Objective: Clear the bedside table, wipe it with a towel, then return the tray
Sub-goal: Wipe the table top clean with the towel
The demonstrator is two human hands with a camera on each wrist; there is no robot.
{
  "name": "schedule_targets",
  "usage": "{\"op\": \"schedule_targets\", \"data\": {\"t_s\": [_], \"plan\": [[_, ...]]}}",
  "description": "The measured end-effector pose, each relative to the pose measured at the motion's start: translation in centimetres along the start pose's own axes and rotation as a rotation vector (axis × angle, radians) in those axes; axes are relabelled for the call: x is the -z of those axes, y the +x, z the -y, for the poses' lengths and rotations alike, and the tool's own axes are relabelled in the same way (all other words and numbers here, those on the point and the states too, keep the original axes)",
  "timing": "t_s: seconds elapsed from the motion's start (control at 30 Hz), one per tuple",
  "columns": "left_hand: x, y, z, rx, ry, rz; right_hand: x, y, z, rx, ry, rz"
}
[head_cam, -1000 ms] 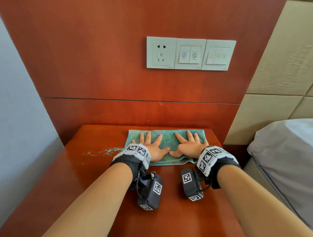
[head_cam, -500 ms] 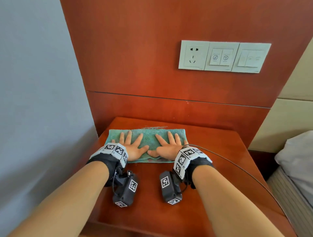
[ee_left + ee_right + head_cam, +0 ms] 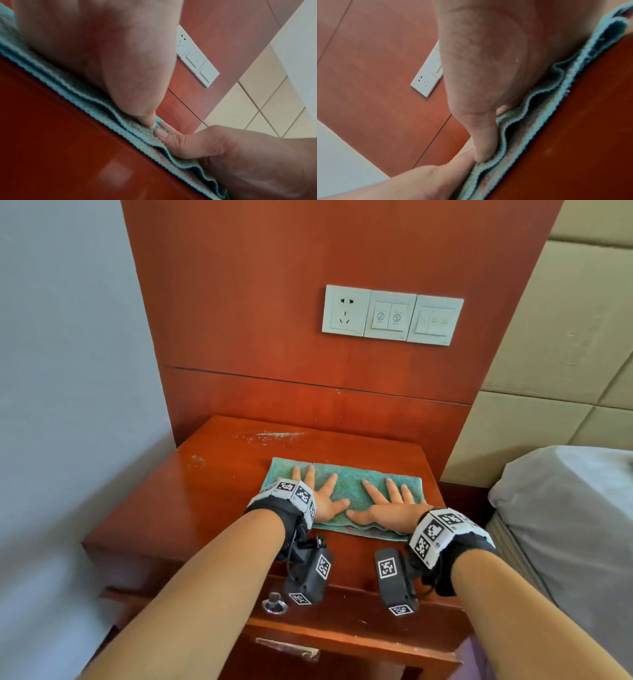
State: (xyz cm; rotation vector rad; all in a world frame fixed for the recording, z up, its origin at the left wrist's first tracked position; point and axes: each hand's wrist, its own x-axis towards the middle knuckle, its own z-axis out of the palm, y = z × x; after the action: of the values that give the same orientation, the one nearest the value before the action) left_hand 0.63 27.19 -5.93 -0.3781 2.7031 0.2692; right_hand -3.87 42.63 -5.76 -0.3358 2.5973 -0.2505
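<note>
A folded teal towel (image 3: pixel 349 484) lies flat on the right half of the red-brown bedside table (image 3: pixel 191 501). My left hand (image 3: pixel 320 496) presses on its left part with fingers spread and straight. My right hand (image 3: pixel 387 503) presses on its right part the same way, thumbs almost touching. In the left wrist view my left hand (image 3: pixel 102 56) lies on the towel's layered edge (image 3: pixel 96 104). The right wrist view shows my right hand (image 3: pixel 484 75) on the towel (image 3: pixel 537 108). No tray is in view.
Pale streaks and crumbs (image 3: pixel 274 435) mark the table's back left. A wood wall panel with a socket and switches (image 3: pixel 392 314) rises behind. A bed with grey cover (image 3: pixel 565 508) stands at the right, a drawer knob (image 3: pixel 274 602) below the front edge.
Both hands have slid the towel from the back left of the tabletop toward the right and front. The streaks behind it now lie uncovered.
</note>
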Motion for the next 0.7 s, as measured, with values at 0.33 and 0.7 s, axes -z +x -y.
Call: {"op": "schedule_targets", "data": {"t_s": [0.33, 0.7], "plan": [[-0.8, -1.5, 4.1, -0.107, -0.020, 0.019, -1.3, -2.2, 2.0, -0.014, -0.024, 0.069], [1.3, -1.7, 18.5, 0.073, -0.064, -0.035, -3.8, 1.5, 16.4, 0.215, -0.158, 0.038]]}}
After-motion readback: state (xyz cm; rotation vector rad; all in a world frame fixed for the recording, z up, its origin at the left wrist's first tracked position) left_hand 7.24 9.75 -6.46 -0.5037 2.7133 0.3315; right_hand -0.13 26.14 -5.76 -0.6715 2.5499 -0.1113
